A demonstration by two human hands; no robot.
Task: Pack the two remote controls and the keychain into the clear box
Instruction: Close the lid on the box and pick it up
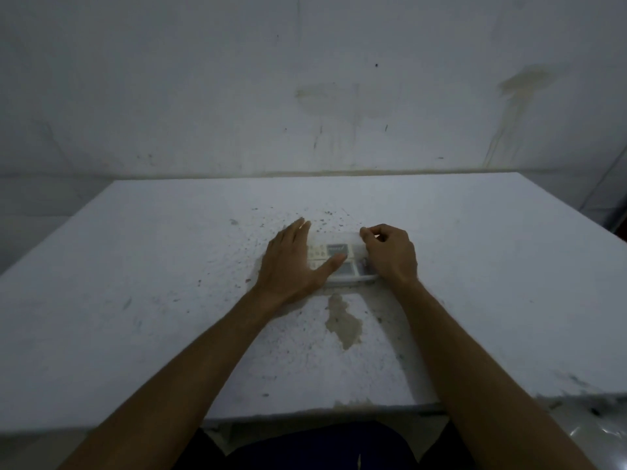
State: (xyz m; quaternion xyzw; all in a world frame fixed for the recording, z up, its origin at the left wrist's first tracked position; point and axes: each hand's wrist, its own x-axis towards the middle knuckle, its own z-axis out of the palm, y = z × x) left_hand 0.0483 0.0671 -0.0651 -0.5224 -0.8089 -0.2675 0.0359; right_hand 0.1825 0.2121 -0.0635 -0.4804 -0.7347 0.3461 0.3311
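A clear box sits on the white table between my two hands. Through its clear plastic I see two pale remote controls lying side by side, each with a grey screen. A small dark item by the right end may be the keychain; I cannot tell. My left hand lies flat against the box's left side, thumb stretched across the top. My right hand curls over the right end, fingertips pinching the far right corner of the box.
The white table is speckled with dark spots and has a brownish stain just in front of the box. A stained white wall stands behind the table. The table's near edge runs close to my body.
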